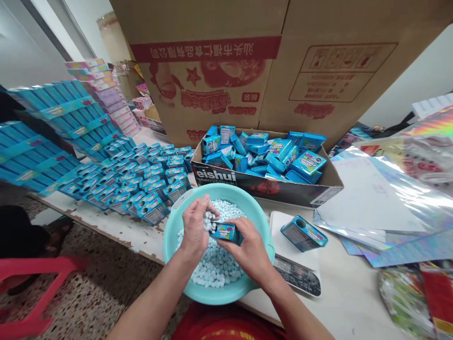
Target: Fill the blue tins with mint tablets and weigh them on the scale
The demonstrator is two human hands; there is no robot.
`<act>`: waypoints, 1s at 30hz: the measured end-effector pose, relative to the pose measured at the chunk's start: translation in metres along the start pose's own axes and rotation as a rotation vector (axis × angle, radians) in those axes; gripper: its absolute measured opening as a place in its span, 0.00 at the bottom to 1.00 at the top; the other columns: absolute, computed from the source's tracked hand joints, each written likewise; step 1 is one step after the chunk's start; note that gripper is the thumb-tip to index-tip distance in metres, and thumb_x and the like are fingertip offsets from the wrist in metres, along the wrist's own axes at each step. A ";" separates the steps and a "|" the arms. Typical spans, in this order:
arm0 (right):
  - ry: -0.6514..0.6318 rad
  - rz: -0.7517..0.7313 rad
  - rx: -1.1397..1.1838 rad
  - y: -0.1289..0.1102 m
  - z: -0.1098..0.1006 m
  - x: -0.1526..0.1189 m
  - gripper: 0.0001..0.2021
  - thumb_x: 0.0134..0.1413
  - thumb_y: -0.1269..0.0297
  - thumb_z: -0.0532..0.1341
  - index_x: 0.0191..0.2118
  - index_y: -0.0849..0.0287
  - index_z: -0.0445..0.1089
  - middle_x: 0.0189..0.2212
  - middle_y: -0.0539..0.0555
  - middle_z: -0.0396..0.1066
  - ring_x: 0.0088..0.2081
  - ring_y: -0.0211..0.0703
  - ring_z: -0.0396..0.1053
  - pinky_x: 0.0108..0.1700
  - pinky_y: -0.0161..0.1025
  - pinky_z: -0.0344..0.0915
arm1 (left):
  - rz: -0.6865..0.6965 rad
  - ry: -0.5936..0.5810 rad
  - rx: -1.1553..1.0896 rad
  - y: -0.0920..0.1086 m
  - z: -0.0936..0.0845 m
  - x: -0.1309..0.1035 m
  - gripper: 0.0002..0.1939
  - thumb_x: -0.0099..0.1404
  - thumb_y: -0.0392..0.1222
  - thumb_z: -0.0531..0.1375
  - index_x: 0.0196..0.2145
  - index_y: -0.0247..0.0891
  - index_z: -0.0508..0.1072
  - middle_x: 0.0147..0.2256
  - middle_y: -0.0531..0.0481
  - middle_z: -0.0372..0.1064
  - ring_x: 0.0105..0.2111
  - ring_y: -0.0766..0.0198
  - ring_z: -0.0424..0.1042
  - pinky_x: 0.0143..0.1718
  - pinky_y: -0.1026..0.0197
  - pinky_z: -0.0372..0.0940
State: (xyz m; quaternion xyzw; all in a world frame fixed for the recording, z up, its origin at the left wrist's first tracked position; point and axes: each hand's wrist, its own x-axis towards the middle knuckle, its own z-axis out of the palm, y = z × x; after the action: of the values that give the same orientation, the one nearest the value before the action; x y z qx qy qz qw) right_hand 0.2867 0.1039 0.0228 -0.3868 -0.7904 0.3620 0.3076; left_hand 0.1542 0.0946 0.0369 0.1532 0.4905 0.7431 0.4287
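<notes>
We see a plain turquoise bowl (261, 262) of pale blue-and-white candies (215, 275) and, at its centre, a blue tin (225, 231) lettered in white. From the bowl, we find a black carton (290, 192) with white letters and red print at one o'clock, below brown cardboard (276, 101) patterned red; pink and lilac boxes (112, 97) between ten and eleven; rainbow-sheened film (436, 137) at two; a white scale (313, 259) with a black-and-white speckled panel at three; a red chair (35, 266) around nine, over speckled floor (106, 250).
</notes>
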 end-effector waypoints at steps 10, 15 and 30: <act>-0.019 0.033 0.025 0.000 -0.002 0.000 0.15 0.43 0.69 0.68 0.40 0.55 0.70 0.37 0.52 0.71 0.41 0.48 0.67 0.44 0.45 0.62 | 0.006 -0.023 0.058 -0.004 0.001 -0.002 0.17 0.57 0.50 0.61 0.20 0.35 0.66 0.20 0.54 0.63 0.21 0.68 0.65 0.25 0.65 0.61; 0.010 0.038 0.036 0.000 -0.003 0.001 0.14 0.43 0.68 0.68 0.39 0.53 0.70 0.37 0.53 0.71 0.41 0.49 0.67 0.44 0.45 0.62 | -0.008 -0.050 0.094 -0.004 0.000 -0.005 0.16 0.56 0.51 0.62 0.21 0.35 0.68 0.22 0.52 0.65 0.24 0.66 0.67 0.29 0.64 0.63; 0.177 0.154 0.169 0.011 -0.027 -0.003 0.16 0.43 0.60 0.68 0.40 0.54 0.71 0.38 0.52 0.71 0.41 0.47 0.69 0.45 0.45 0.64 | -0.121 -0.049 0.198 -0.004 -0.027 0.015 0.16 0.55 0.53 0.61 0.23 0.36 0.71 0.25 0.50 0.67 0.26 0.64 0.67 0.28 0.63 0.62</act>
State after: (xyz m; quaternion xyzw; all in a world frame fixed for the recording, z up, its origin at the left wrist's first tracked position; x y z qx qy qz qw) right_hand 0.3128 0.1157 0.0280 -0.4496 -0.6949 0.4141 0.3789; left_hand 0.1302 0.0911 0.0178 0.1831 0.5592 0.6599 0.4673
